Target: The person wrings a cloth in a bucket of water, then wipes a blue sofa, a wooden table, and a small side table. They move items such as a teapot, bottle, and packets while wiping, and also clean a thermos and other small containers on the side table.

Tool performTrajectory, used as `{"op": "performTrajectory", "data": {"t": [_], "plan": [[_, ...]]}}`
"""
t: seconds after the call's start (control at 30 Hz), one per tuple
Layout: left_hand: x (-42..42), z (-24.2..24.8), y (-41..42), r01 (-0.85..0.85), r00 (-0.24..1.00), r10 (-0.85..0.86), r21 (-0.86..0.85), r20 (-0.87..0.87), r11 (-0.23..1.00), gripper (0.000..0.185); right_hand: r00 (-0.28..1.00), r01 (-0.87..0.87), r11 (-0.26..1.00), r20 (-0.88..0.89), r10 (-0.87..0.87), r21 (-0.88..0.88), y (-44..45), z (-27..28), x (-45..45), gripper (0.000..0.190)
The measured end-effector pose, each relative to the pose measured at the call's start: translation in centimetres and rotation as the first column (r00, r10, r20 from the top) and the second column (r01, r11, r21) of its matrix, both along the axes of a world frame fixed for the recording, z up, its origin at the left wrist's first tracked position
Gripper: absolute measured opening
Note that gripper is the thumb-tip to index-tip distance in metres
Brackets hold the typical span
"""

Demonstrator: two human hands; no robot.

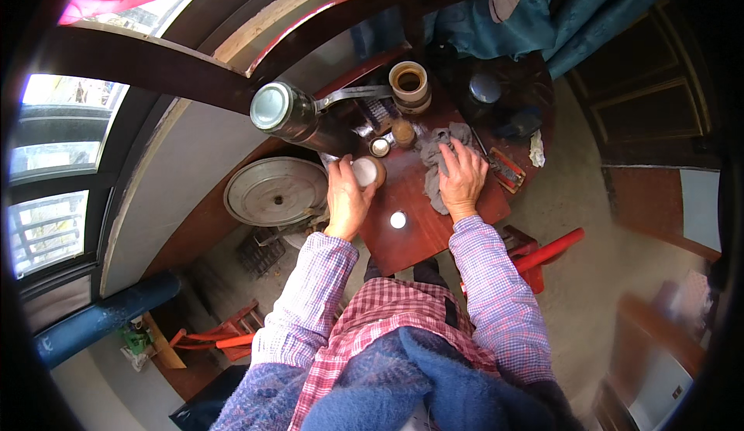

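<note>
My left hand [347, 198] holds a small round jar with a white lid [365, 171] at the left side of the red-brown wooden table [407, 248]. My right hand [465, 178] rests on a crumpled grey cloth [433, 155], fingers on its right part. A small white round lid or cap [398, 220] lies on the table between my forearms. Beyond my hands stand a small brown jar [403, 132] and, beside it, a small round container with a pale top [380, 146]. Farther back is a cream-coloured cup [409, 85] with a brown inside.
A large flask [282, 111] with a metal handle stands at the table's back left. A round metal lid [276, 191] is to the left. A red-edged brush or tool [507, 170] lies at the right. Red chair parts [546, 251] stand at the lower right.
</note>
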State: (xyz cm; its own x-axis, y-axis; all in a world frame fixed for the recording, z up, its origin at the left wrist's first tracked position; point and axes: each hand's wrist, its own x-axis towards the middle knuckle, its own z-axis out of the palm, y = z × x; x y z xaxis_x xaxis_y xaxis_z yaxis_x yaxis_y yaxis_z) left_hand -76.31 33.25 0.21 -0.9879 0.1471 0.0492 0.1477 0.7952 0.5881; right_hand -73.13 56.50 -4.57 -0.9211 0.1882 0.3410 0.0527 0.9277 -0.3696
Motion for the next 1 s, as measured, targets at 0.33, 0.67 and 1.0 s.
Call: {"op": "performTrajectory", "data": {"t": [0.33,0.67,1.0], "plan": [[2.5,-1.2,-1.1,-0.182,0.981,0.171,0.141,0.089,0.973,0.070,1.000,-0.002,1.000,-0.014,0.002,0.013,0.1,-0.3,0.1,0.062],[0.2,-4.7,0.6,-0.208,0.977,0.208,0.011,-0.039,0.978,0.079,0.992,-0.106,0.993,0.080,0.101,0.059,0.7,-0.2,0.7,0.064],[2.6,5.5,-3.5,-0.064,0.990,-0.012,0.521,0.142,0.851,0.074,0.947,0.218,0.304,0.277,0.163,-0.927,3.3,8.8,3.9,0.042]]}}
